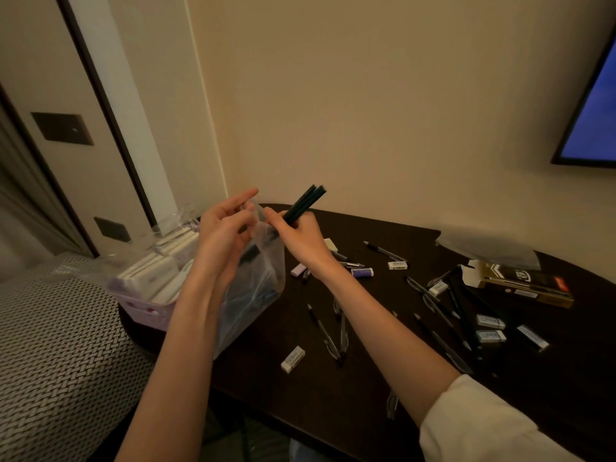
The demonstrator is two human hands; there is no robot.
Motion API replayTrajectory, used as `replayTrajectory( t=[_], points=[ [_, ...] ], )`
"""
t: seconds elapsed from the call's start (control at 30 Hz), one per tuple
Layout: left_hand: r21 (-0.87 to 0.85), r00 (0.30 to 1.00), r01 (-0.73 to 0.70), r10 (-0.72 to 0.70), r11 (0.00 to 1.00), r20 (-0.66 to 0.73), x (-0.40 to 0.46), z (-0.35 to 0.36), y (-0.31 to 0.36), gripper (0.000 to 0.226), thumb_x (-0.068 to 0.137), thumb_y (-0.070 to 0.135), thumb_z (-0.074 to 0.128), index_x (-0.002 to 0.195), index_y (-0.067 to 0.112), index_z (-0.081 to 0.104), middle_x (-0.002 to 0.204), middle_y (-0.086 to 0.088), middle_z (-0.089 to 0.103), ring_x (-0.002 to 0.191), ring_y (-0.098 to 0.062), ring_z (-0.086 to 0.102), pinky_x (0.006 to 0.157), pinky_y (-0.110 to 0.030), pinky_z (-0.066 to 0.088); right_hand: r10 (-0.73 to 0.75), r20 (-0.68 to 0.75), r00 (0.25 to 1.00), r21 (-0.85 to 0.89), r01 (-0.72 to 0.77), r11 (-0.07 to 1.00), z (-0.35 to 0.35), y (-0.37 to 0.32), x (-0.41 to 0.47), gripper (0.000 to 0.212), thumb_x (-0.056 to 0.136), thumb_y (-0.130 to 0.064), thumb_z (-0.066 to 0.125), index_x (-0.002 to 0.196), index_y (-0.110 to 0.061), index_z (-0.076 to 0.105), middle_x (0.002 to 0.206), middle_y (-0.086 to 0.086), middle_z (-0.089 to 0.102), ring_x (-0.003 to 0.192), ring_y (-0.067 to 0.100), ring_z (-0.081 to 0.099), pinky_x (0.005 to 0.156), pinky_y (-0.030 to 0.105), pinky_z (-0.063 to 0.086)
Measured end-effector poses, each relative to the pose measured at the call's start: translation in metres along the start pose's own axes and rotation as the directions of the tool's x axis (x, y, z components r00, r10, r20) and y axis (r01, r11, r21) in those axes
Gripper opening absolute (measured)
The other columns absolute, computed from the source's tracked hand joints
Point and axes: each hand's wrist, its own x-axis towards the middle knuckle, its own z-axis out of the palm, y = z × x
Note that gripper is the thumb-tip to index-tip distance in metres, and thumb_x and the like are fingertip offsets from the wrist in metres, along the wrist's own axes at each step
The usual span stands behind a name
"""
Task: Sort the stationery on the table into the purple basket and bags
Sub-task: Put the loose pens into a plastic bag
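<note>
At the far left of the dark table (333, 395) sits one purple basket (143, 311), packed with white erasers too crowded to count. Just right of it hangs one clear plastic bag (256, 281), raised off the table between the two hands. The left hand (223, 228) pinches the bag's rim, index finger straight. The right hand (300, 238) grips a bundle of dark pencils (305, 203), at least two ends showing, angled up and right with their lower ends at the bag's mouth. The hands are close together, not touching.

Further right, loose on the table: six white erasers, among them one near the front edge (292, 359); one lilac eraser (297, 270); one dark-blue sleeved eraser (362, 272); scattered pens, several clear-bodied (328, 338). At the far right lie one opened gold-and-black carton (520, 281) and one second clear bag (486, 245), flat.
</note>
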Motion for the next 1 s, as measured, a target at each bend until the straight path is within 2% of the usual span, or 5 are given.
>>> replayTrajectory(
  t=[0.33, 0.47, 0.6, 0.83, 1.0],
  points=[
    [-0.010, 1.000, 0.025, -0.025, 1.000, 0.013, 0.000, 0.005, -0.008, 0.047, 0.085, -0.016, 0.047, 0.129, 0.000, 0.056, 0.076, 0.000, 0.052, 0.069, -0.008, 0.049, 0.059, -0.016, 0.047, -0.010, -0.114, 0.993, -0.049, 0.004, 0.999, -0.018, 0.001, -0.001, 0.033, 0.095, -0.029, 0.057, 0.084, -0.003, 0.072, 0.060, -0.008, 0.058, 0.055, -0.006, 0.051, 0.056, 0.008, 0.039],
    [0.020, 0.994, 0.076, -0.077, 0.997, 0.075, -0.013, 0.019, -0.024, 0.046, 0.088, -0.012, 0.048, 0.131, 0.004, 0.055, 0.076, 0.001, 0.054, 0.069, -0.006, 0.051, 0.067, -0.019, 0.047, 0.079, -0.323, 0.943, 0.011, -0.080, 0.997, -0.048, 0.018, -0.022, 0.026, 0.097, -0.022, 0.054, 0.090, -0.003, 0.071, 0.069, -0.002, 0.062, 0.058, -0.008, 0.054, 0.057, 0.008, 0.040],
    [0.051, 0.983, 0.145, -0.150, 0.988, 0.108, -0.028, 0.040, -0.047, 0.047, 0.088, -0.010, 0.051, 0.129, 0.011, 0.058, 0.080, 0.001, 0.057, 0.075, -0.009, 0.053, 0.073, -0.025, 0.047, 0.242, -0.456, 0.856, 0.001, -0.271, 0.963, -0.094, 0.048, -0.064, 0.016, 0.094, -0.016, 0.055, 0.097, -0.014, 0.070, 0.086, -0.003, 0.066, 0.083, 0.002, 0.060, 0.073, 0.017, 0.045],
    [0.238, 0.982, 0.150, -0.172, 0.960, 0.076, -0.044, 0.074, -0.081, 0.039, 0.093, 0.001, 0.055, 0.127, 0.019, 0.062, 0.103, 0.002, 0.064, 0.084, -0.006, 0.059, 0.067, -0.015, 0.050, 0.283, -0.696, 0.660, -0.282, -0.614, 0.737, -0.182, 0.098, -0.140, 0.025, 0.090, -0.006, 0.059, 0.114, -0.013, 0.062, 0.107, 0.000, 0.062, 0.096, 0.011, 0.058, 0.083, 0.027, 0.048],
    [0.307, 0.981, 0.115, -0.156, 0.945, 0.113, -0.050, 0.083, -0.090, 0.038, 0.093, 0.001, 0.055, 0.128, 0.017, 0.061, 0.093, 0.007, 0.060, 0.079, -0.003, 0.056, 0.069, -0.018, 0.049, 0.217, -0.739, 0.638, -0.467, -0.717, 0.517, -0.225, 0.125, -0.154, 0.034, 0.087, -0.006, 0.063, 0.120, -0.013, 0.059, 0.118, 0.006, 0.060, 0.114, 0.022, 0.055, 0.095, 0.040, 0.051]
  ],
)
